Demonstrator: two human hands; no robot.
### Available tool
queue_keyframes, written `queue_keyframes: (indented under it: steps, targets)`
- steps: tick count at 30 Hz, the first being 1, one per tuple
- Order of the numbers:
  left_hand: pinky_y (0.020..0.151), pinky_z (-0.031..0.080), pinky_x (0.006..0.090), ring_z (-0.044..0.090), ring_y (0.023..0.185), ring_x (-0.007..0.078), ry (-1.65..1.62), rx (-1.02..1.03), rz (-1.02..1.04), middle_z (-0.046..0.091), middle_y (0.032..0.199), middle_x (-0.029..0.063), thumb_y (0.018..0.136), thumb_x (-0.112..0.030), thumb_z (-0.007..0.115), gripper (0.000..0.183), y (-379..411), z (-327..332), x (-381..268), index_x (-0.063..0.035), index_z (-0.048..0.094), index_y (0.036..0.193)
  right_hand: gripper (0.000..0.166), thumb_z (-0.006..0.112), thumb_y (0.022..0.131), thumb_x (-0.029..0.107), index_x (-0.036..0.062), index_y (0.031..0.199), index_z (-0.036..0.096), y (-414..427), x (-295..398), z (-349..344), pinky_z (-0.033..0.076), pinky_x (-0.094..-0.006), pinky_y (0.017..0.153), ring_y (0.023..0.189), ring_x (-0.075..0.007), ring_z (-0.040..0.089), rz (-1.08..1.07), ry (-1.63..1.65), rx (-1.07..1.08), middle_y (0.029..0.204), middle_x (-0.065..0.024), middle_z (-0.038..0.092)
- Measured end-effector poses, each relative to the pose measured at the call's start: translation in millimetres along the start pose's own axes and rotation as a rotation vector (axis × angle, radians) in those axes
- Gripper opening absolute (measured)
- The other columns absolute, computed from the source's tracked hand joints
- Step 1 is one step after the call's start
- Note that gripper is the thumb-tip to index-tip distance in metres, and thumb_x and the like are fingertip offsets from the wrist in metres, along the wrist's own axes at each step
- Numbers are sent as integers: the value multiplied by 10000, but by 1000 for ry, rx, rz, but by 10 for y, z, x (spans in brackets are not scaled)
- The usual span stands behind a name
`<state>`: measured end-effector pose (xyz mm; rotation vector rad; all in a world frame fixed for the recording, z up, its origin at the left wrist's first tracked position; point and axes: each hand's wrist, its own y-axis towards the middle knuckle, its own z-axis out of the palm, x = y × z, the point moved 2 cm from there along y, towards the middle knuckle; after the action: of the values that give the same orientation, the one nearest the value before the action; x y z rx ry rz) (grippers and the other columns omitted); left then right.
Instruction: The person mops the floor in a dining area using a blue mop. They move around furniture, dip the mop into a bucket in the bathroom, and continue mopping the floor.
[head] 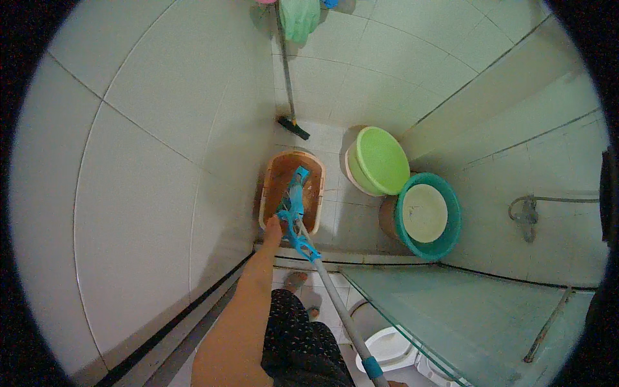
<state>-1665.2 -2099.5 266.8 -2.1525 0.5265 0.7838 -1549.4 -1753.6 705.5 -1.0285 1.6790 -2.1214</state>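
Note:
My left hand (273, 231) reaches over the near left edge of an orange-brown plastic basin (322, 193) and grips the blue plastic head of a mop (296, 193). The mop head hangs over the basin's inside, and a looped blue plastic part (305, 249) sits lower on it. The mop's long grey pole (338, 305) runs down to the bottom edge of the view, with a blue collar (372, 367) near its end. Only a sliver of my right hand (397, 384) shows beside the pole's end; its fingers are mostly hidden.
A push broom (293, 127) leans in the far corner. Right of the basin stand a light green tub (384, 162) and a teal tub (452, 217) holding a cream basin (424, 213). A raised sill (358, 256) and glass panel (435, 309) lie nearer; a toilet (387, 348) is lower right.

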Motion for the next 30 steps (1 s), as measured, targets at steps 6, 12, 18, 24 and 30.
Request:
queue_keyframes:
  steps: [6, 12, 18, 24, 30]
  targets:
    - [576, 349, 410, 481, 676, 314, 289, -275, 417, 515, 742, 166, 776, -381, 331, 440, 394, -220, 371, 20, 506, 824, 225, 511, 709, 184, 3, 813, 426, 180, -464, 21, 320, -257, 344, 369, -123, 384, -411, -252, -104, 520, -40, 429]
    - [526, 346, 394, 474, 616, 298, 252, -232, 350, 490, 617, 149, 791, -296, 350, 346, -528, -471, -315, 10, 508, 750, 240, 487, 722, 238, 4, 764, 460, 474, -561, 102, 302, -261, 356, 395, -111, 371, -320, 113, -147, 520, -37, 438]
    - [514, 314, 369, 430, 569, 271, -118, -274, 436, 437, 582, 132, 796, -269, 342, 311, -1323, -374, -539, -1, 445, 677, 212, 476, 742, 223, 13, 757, 451, 778, -722, 236, 295, -238, 360, 397, -89, 363, -195, 345, -123, 493, -5, 398]
    - [542, 307, 371, 415, 587, 284, -98, -253, 415, 430, 611, 149, 781, -231, 368, 270, -1727, -205, -582, 11, 441, 685, 182, 518, 708, 199, 37, 679, 440, 1152, -820, 304, 291, -230, 329, 371, -115, 402, 183, 422, 3, 486, -37, 435]
    - [547, 308, 396, 421, 615, 311, 139, -393, 646, 433, 653, 170, 755, -192, 394, 213, -1831, 166, -196, 9, 428, 692, 202, 522, 717, 240, 43, 703, 482, 1454, -914, 424, 315, -241, 372, 415, -109, 426, 82, 430, 4, 507, -23, 461]
